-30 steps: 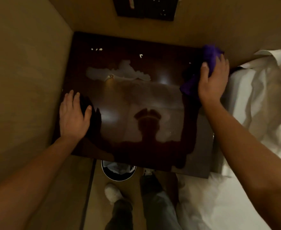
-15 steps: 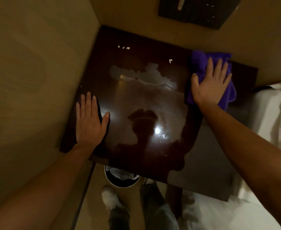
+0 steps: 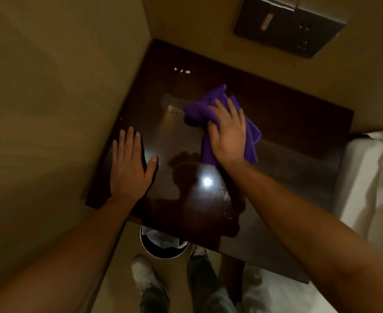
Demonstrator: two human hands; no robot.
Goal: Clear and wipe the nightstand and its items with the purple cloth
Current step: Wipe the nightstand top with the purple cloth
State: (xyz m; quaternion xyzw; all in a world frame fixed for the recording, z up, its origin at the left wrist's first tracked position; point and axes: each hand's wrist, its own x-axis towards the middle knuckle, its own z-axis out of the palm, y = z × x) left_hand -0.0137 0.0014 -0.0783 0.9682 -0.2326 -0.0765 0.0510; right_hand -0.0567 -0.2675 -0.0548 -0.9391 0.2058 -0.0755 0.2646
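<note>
The dark glossy nightstand top [image 3: 287, 136] fills the middle of the view, set into a corner. The purple cloth [image 3: 199, 107] lies bunched near the top's centre. My right hand [image 3: 228, 132] presses flat on the cloth with fingers spread and straight. My left hand [image 3: 129, 168] rests flat on the left part of the top, fingers straight. A few small pale crumbs [image 3: 182, 71] lie near the back edge, beyond the cloth. More specks [image 3: 228, 216] sit near the front.
Beige walls close in at the left and back, with a dark switch panel [image 3: 287, 23] on the back wall. White bedding [image 3: 371, 181] lies at the right. A round bin [image 3: 163, 245] with a liner stands on the floor below the front edge, beside my shoes.
My right hand has swept the purple cloth from the back right corner leftward to the middle of the top. My left hand has stayed flat on the left side.
</note>
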